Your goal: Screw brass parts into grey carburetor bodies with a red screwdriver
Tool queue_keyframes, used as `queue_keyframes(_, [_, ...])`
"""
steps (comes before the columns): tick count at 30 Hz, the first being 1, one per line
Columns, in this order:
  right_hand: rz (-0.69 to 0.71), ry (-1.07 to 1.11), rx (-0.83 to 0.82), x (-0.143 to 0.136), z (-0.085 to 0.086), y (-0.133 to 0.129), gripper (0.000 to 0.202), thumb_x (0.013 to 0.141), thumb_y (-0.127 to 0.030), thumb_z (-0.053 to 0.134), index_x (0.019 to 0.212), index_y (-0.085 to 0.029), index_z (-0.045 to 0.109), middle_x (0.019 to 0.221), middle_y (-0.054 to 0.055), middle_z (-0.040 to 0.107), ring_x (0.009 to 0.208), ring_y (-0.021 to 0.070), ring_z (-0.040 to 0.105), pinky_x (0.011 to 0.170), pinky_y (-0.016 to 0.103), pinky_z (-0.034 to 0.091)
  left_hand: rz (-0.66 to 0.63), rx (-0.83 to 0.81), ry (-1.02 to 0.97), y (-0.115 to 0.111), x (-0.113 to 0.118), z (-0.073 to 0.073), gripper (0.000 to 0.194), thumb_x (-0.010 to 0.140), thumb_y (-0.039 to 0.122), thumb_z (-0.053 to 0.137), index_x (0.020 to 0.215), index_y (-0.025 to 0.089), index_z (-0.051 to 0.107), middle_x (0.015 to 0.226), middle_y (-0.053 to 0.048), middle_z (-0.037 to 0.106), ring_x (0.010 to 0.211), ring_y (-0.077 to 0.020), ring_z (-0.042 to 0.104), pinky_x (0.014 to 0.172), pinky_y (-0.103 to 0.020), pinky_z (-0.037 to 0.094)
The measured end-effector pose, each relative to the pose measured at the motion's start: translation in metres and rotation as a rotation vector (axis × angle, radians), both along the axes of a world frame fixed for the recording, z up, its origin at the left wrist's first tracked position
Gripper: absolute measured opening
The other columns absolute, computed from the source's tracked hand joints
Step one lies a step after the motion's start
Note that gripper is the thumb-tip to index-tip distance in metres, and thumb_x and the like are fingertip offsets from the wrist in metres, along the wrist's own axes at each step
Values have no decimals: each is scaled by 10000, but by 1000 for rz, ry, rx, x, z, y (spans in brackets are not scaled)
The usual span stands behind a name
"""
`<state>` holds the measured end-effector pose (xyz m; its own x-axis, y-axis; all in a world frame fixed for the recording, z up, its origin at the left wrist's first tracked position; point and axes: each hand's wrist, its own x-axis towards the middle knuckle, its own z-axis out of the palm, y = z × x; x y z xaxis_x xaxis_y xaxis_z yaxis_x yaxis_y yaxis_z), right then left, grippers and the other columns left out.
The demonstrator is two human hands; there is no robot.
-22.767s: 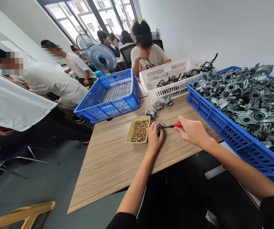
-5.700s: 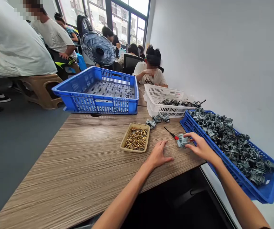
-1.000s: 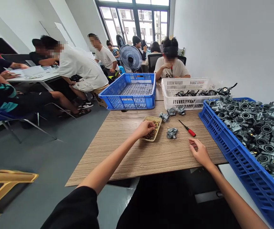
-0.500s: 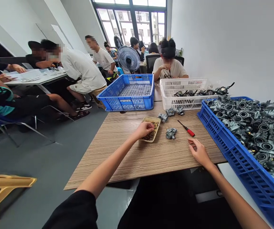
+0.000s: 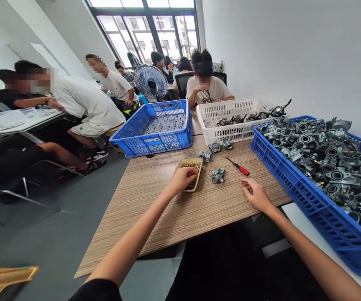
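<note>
My left hand (image 5: 182,179) is over a small cream tray (image 5: 200,169) of brass-coloured pieces (image 5: 195,166), its fingers curled down at them; what the fingertips hold, if anything, is too small to tell. On the wooden table (image 5: 155,217), my right hand (image 5: 256,193) rests with its fingers loosely apart and nothing in it. Just beyond it lies a screwdriver with a red handle (image 5: 244,170). Between the hands sits one grey metal part (image 5: 218,175). Several similar parts (image 5: 215,146) stand farther back, behind the tray.
A blue crate (image 5: 155,144) and a white basket (image 5: 230,136) holding dark-fitted parts stand at the back. At the right, a long blue crate (image 5: 308,209) is heaped with metal parts. A person (image 5: 208,90) sits across the table; others sit at the left near a fan (image 5: 151,82).
The view has turned slightly, so the table things appear farther left. My left hand remains at the tray, with its fingers lower over the pieces. My right hand stays open on the table.
</note>
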<state>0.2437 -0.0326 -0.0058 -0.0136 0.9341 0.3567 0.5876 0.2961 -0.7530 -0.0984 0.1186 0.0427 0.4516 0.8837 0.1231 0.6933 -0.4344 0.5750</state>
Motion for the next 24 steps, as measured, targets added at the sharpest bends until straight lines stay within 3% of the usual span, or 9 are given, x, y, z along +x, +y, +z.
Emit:
queue_keyframes(6, [-15, -1, -4, -2, 0, -2, 312, 929, -120, 544, 1181, -227, 693, 1126, 84, 705, 1031, 223, 704, 919, 385, 603, 51, 201, -49, -14, 19, 31, 187, 926, 308, 618, 961, 240, 789, 852, -23, 775, 724, -183, 661, 726, -294, 520])
queue_keyframes(10, [-17, 6, -8, -3, 0, -3, 313, 929, -104, 546, 1180, -222, 690, 1138, 84, 701, 1054, 217, 699, 935, 377, 598, -126, 234, -80, -26, 59, 45, 177, 961, 288, 618, 995, 241, 784, 840, -16, 752, 742, -174, 654, 776, -291, 538])
queue_keyframes(13, [-14, 6, -12, -4, 0, -4, 299, 941, -106, 538, 1183, -207, 681, 1144, 93, 696, 1050, 213, 697, 924, 369, 599, -233, 222, -67, -30, 87, 42, 177, 975, 258, 604, 1007, 234, 776, 905, -32, 764, 805, -186, 675, 815, -305, 548])
queue_keyframes(16, [-6, 4, -16, -5, 1, -4, 292, 947, -105, 533, 1187, -195, 672, 1154, 100, 695, 1049, 208, 695, 911, 359, 598, -256, 213, -32, -28, 101, 32, 187, 982, 251, 591, 1026, 234, 773, 968, -50, 773, 883, -206, 695, 865, -325, 553])
queue_keyframes(24, [-11, -21, -23, -6, 4, -4, 322, 948, -114, 533, 1215, -217, 682, 1173, 92, 703, 1101, 222, 673, 990, 406, 571, -261, 195, 31, -23, 98, 15, 246, 1018, 293, 532, 1045, 254, 773, 1053, -73, 773, 1015, -248, 700, 939, -356, 549])
